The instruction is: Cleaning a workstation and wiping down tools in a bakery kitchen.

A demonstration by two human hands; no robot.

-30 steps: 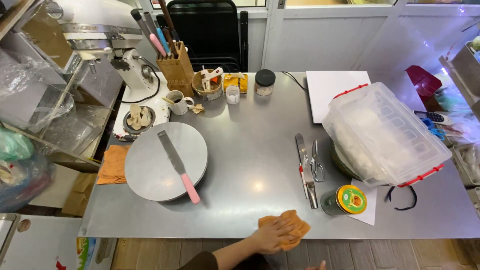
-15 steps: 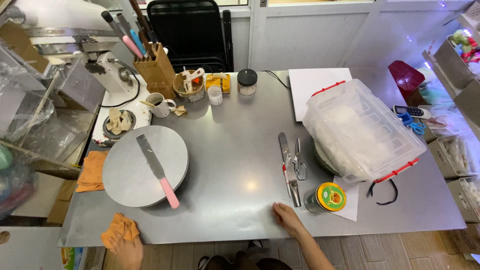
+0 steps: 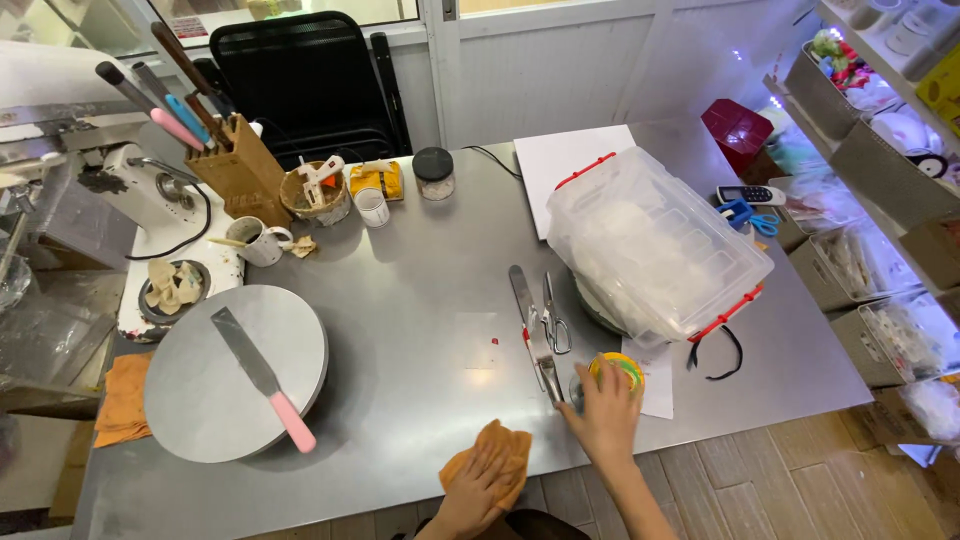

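1. My left hand (image 3: 478, 490) lies flat, fingers spread, pressed on an orange cloth (image 3: 492, 456) at the near edge of the steel table (image 3: 420, 300); it presses the cloth down without gripping it.
2. My right hand (image 3: 603, 412) is spread over a small round jar with a yellow-green lid (image 3: 618, 368), fingers curled loosely around its top. I cannot tell whether they grip the jar or only rest on it.
3. The jar stands near the table's front edge, on the corner of a white sheet of paper (image 3: 660, 385).
4. Just left of the jar lie a long knife (image 3: 530, 325) and a pair of scissors (image 3: 553, 315), side by side, pointing away from me. My right thumb is close to the knife's near end.
5. Behind the jar a clear plastic box with red clips (image 3: 655, 245) sits tilted on something round, with a white board (image 3: 565, 165) behind it.
6. Far left, a grey round turntable (image 3: 200, 390) carries a palette knife with a pink handle (image 3: 265, 378).
7. A second orange cloth (image 3: 122, 400) hangs off the left edge of the table.
8. At the back stand a wooden knife block (image 3: 245, 170), a white mug (image 3: 262, 242) and a black-lidded jar (image 3: 433, 172).
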